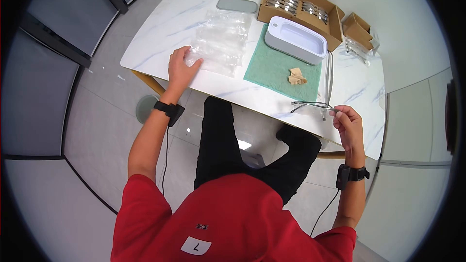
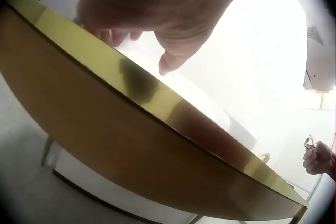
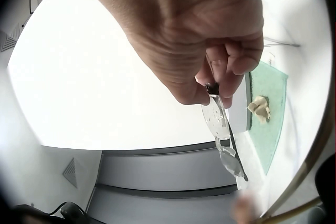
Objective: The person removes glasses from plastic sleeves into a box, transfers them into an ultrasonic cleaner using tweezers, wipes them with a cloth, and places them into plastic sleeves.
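My right hand (image 1: 349,123) pinches a pair of thin-framed eyeglasses (image 3: 215,121) at one end, near the front right edge of the table. In the right wrist view the clear lenses hang below the fingertips, with a dark temple arm beside them. My left hand (image 1: 183,70) rests at the left end of some clear plastic bags (image 1: 221,43), thumb and fingers spread. Seen from the left wrist, this hand lies just over the table's gold edge (image 2: 142,85). A crumpled tan cloth (image 1: 297,76) lies on a green towel (image 1: 262,65) between the hands.
A white and grey oblong tub (image 1: 286,50) stands on the towel, its cable running down the right side. Behind it is a cardboard box (image 1: 335,31) holding rows of eyeglasses. A grey oblong lid (image 1: 237,5) lies behind the bags. A smaller carton (image 1: 358,29) sits at right.
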A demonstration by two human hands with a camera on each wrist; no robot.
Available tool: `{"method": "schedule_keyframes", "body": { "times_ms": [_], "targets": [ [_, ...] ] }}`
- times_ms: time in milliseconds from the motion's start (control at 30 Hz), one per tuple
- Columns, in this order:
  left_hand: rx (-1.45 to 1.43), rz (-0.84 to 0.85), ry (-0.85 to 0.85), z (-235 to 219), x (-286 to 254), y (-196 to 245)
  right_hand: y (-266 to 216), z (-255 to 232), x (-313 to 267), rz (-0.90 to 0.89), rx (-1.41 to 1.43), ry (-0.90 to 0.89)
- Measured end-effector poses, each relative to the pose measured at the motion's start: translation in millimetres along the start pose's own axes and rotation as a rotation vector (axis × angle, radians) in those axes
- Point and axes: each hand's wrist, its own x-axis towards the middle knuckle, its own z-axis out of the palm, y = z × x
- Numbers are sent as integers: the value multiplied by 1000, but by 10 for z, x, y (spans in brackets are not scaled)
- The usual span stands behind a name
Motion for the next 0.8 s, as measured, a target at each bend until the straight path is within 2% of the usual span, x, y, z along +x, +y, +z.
{"method": "schedule_keyframes", "body": {
  "times_ms": [67,133,167,233,267,367,467,700,800],
  "targets": [
    [89,4,21,-10,-47,67,5,-3,-7,-1,7,-2],
    [109,77,160,-25,-118,145,29,-19,0,0,27,3],
    [114,80,158,-51,-169,242,51,-28,7,1,32,3],
    [162,198,128,-78,-277,432,94,-37,25,2,50,4],
    [167,198,128,-52,-302,471,107,-29,30,3,53,1],
    [175,125,-49,45,-309,481,128,-15,43,6,62,-17],
    [174,81,-98,188,-250,430,133,-1,49,19,73,-17],
    [202,102,-56,380,-35,358,165,-22,44,34,61,-5],
    [238,218,39,447,-4,309,112,-37,36,46,35,34]
  ]
}}
